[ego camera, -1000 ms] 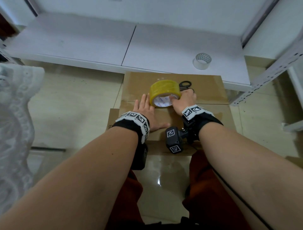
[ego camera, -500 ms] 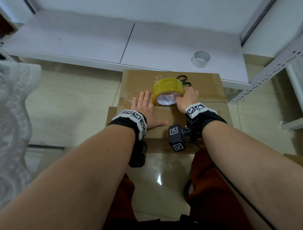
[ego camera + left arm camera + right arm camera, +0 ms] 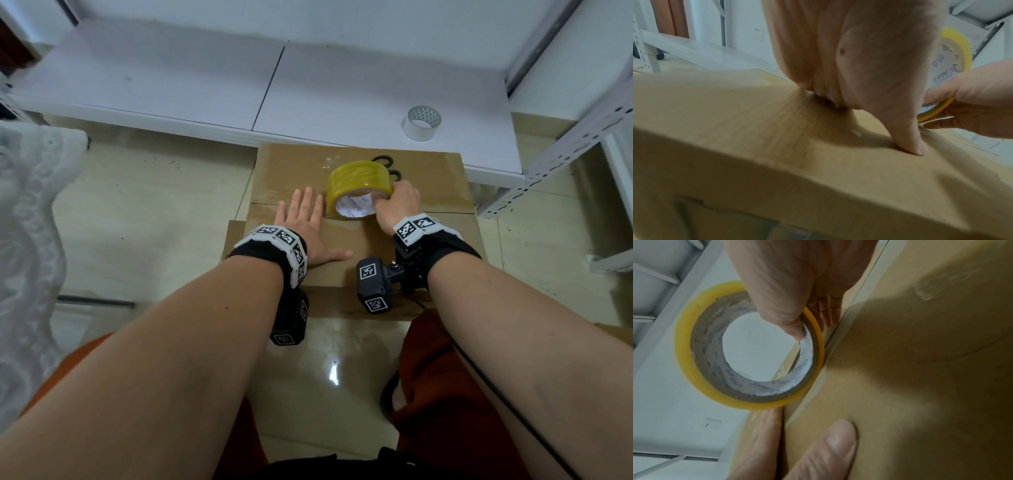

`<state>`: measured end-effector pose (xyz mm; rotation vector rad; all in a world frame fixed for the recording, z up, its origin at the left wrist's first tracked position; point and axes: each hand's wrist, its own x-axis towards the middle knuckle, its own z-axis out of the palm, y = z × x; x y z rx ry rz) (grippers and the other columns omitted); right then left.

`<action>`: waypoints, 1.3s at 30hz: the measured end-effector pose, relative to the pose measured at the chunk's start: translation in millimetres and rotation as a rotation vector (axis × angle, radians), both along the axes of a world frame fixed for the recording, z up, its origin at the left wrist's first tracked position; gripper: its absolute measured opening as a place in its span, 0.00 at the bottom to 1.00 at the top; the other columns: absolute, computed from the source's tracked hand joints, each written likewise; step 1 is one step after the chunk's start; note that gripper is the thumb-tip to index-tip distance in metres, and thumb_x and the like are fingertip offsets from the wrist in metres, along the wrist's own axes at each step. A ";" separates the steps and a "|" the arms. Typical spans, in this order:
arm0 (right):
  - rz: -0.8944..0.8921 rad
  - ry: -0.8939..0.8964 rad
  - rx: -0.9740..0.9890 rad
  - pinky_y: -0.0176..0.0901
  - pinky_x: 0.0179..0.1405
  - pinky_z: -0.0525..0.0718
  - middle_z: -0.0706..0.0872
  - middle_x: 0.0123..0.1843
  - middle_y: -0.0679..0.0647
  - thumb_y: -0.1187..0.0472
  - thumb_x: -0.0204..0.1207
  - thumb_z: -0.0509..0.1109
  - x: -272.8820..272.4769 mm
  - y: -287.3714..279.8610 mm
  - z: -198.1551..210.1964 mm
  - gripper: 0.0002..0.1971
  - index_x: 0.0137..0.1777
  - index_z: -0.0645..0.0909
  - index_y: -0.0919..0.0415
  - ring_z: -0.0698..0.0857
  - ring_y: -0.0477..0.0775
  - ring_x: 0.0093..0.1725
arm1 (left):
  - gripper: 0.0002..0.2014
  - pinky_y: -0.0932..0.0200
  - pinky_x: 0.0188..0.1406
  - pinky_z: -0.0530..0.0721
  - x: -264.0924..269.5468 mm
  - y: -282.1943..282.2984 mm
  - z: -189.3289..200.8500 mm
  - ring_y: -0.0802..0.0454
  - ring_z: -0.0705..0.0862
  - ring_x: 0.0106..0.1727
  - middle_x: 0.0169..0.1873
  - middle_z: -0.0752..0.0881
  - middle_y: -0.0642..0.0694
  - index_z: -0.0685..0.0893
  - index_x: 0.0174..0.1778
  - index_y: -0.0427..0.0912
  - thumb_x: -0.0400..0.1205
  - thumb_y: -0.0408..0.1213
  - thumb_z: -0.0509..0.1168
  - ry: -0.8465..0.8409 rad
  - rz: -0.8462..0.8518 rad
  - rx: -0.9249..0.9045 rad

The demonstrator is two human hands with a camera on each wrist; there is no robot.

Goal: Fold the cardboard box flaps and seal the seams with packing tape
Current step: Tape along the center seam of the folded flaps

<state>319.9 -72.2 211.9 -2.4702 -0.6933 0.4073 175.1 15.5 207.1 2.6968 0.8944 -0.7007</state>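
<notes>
Cardboard box, brown and flat-topped, sits on the tiled floor in front of the person's knees, its flaps folded down so they meet in a seam running left to right across the top. It looks light and fairly stiff, though the flap panels will likely give under pressure near the seam (nothing shows what, if anything, supports them from below), so pressing flat and spread beats poking. The yellow roll of packing tape stands on edge right on that seam; it is rigid, its outer face smooth and probably slippery, so the cardboard core is the sure place to hold it. That is how the right hand has it: thumb hooked inside the core, fingers curled over the outside. The left hand lies flat with fingers straight and thumb spread, pressing the near flap just beside the roll. Black scissors lie behind the roll. A white tape roll stands on the white shelf board beyond.
</notes>
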 end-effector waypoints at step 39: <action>0.033 -0.099 -0.259 0.51 0.63 0.66 0.78 0.63 0.67 0.51 0.80 0.58 10.0 -16.9 6.1 0.18 0.57 0.81 0.64 0.72 0.66 0.64 | 0.58 0.42 0.82 0.36 10.1 -18.2 4.1 0.47 0.31 0.83 0.83 0.32 0.45 0.35 0.84 0.40 0.72 0.75 0.56 -0.057 -0.069 -0.036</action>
